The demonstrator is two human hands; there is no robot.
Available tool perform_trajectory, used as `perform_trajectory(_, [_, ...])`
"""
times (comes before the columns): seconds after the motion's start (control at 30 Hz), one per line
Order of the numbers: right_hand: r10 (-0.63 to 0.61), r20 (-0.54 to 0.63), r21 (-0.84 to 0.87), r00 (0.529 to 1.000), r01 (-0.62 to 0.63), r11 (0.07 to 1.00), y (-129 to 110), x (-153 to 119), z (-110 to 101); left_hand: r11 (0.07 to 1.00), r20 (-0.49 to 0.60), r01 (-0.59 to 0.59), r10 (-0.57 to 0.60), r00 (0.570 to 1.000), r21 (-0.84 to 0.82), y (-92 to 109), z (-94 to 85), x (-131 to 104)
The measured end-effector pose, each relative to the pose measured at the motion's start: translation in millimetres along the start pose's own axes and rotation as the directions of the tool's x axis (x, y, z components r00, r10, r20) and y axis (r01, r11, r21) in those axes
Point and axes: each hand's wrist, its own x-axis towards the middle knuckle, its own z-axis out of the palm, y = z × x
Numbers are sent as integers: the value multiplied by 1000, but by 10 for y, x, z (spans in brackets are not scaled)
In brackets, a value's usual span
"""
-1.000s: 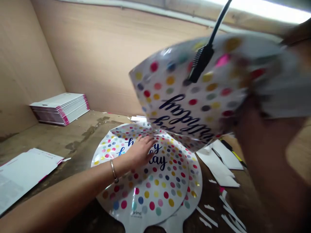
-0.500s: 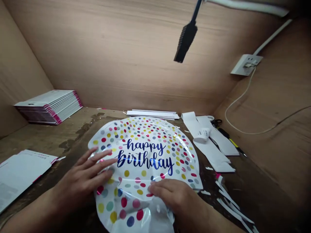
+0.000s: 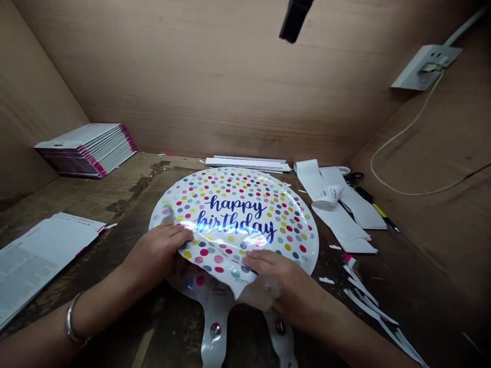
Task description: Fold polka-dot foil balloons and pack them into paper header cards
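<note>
At centre of frame, on table [image 3: 126, 276]: top balloon [image 3: 240, 217], round, dotted, lettered "happy birthday", laid face up over lower balloon [image 3: 195, 283], near edge raised and bent. At left of centre: left hand [image 3: 157, 250], fingers together, closed on left near edge of top balloon, thumb out of sight; bracelet [image 3: 70, 319] on wrist, toward lower left. Right of centre, below lettering: right hand [image 3: 286, 283], fingers together, fingertips resting on printed face; translucent tail [image 3: 259, 294] of top balloon partly covered by hand; underside hidden, cannot tell whether clamped. At bottom centre: two white tails [image 3: 214, 332], spaced apart, extending toward bottom edge of frame. At upper left: stack [image 3: 90, 151], white with pink edges. At lower left: sheets [image 3: 49, 255], lying flat. Behind top balloon, near back wall [image 3: 215, 76]: strips [image 3: 247, 164], white, piled flat. At right: paper [image 3: 337, 220], in overlapping lengths; scissors [image 3: 353, 177] and black-and-yellow tool [image 3: 376, 207] just beside. At lower right: scraps [image 3: 374, 309], narrow, scattered. At upper right: socket [image 3: 425, 66], plug inserted, with cable [image 3: 383, 143] looping to right edge. At top edge: connector [image 3: 295, 20], black, cut off by frame.
</note>
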Motion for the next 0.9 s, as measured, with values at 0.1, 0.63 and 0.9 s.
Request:
perform_trajectory(0.1, [46, 92, -48, 995, -42, 998, 293, -58, -116, 997, 130, 56, -48, 990, -58, -138, 70, 24])
perform_trajectory(0.63, [624, -127, 313, 771, -566, 763, 1445, 342, -292, 769, 249, 602, -553, 795, -216, -868, 118, 541])
perform_trajectory(0.9, [631, -327, 35, 704, -658, 752, 1353, 530, -338, 780, 271, 609, -561, 782, -145, -840, 145, 650])
